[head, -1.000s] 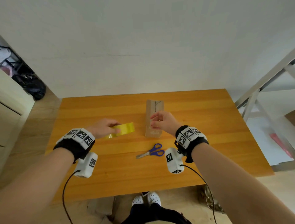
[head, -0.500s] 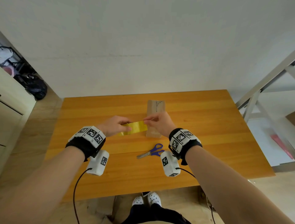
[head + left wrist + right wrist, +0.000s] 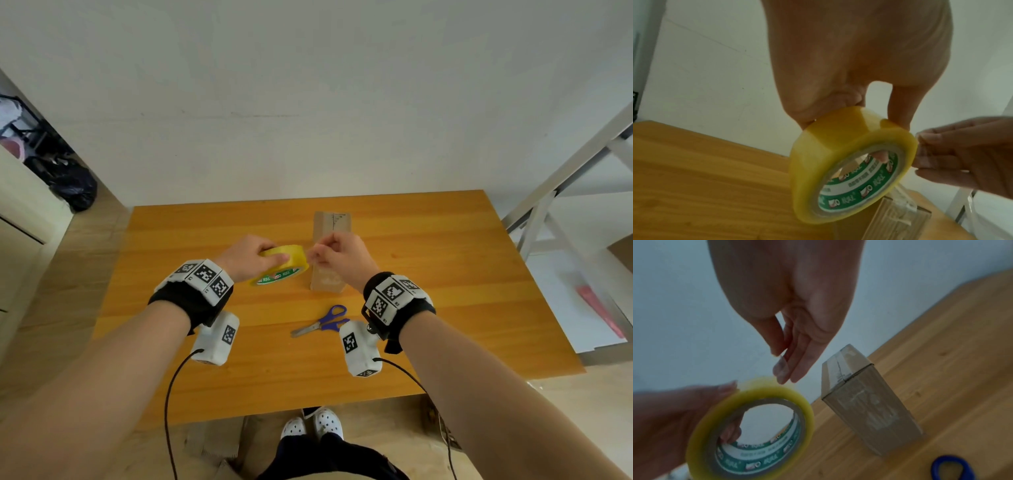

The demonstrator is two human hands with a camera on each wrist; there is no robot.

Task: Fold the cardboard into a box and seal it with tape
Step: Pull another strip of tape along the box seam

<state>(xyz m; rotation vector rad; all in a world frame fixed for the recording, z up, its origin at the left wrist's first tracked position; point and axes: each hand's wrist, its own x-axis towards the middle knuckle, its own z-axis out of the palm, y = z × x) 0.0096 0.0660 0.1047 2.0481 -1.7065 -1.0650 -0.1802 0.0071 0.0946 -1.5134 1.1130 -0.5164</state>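
**Cardboard box upright on the table, tape roll held beside it**

Cardboard box, a tall, narrow brown carton already folded, stands upright on the orange wooden table, roughly mid-table; clear tape shows along its top seam and on its near face in the right wrist view. The left hand holds a yellowish roll of clear packing tape with a green-and-white printed core in the air just left of the box; its thumb lies on the roll's outer face and at least one fingertip reaches inside the core; the roll is tilted, its printed rim turned toward the person. The right hand is in front of the box's upper part, fingers curled, with thumb and fingertips pinched together at the roll's right edge; a thin clear film appears between them in the wrist views, though whether it is the tape's free end cannot be told for certain. Blue-handled metal scissors lie flat on the table nearer the person than the box, well apart from it, blades pointing left. Beyond the box is a plain white wall.
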